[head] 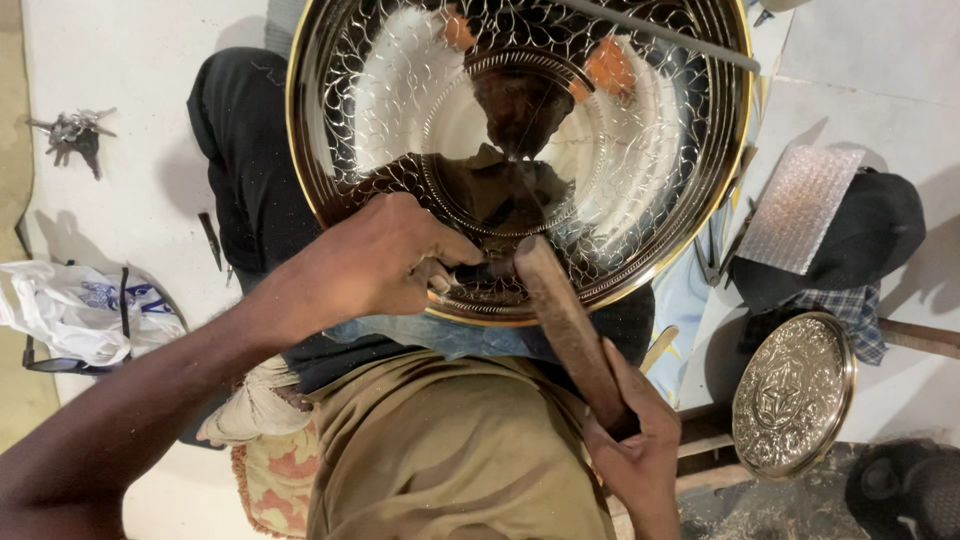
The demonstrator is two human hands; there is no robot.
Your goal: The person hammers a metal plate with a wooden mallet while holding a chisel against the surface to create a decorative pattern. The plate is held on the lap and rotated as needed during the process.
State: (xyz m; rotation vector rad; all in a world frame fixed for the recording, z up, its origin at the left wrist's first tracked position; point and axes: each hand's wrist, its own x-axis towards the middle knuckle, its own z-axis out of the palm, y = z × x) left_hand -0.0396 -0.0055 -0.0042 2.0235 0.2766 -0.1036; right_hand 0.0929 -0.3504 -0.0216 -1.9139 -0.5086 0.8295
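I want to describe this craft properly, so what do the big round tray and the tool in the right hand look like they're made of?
The big round tray looks like polished metal: mirror reflections, a chased pattern, a brass-coloured rim. The handle in the right hand looks like worn brown wood, matte; its head is not clearly visible.

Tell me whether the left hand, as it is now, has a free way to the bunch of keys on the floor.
Probably not at once: the left hand pinches a small tool against the large engraved tray. The keys lie off to the far left with only bare floor between.
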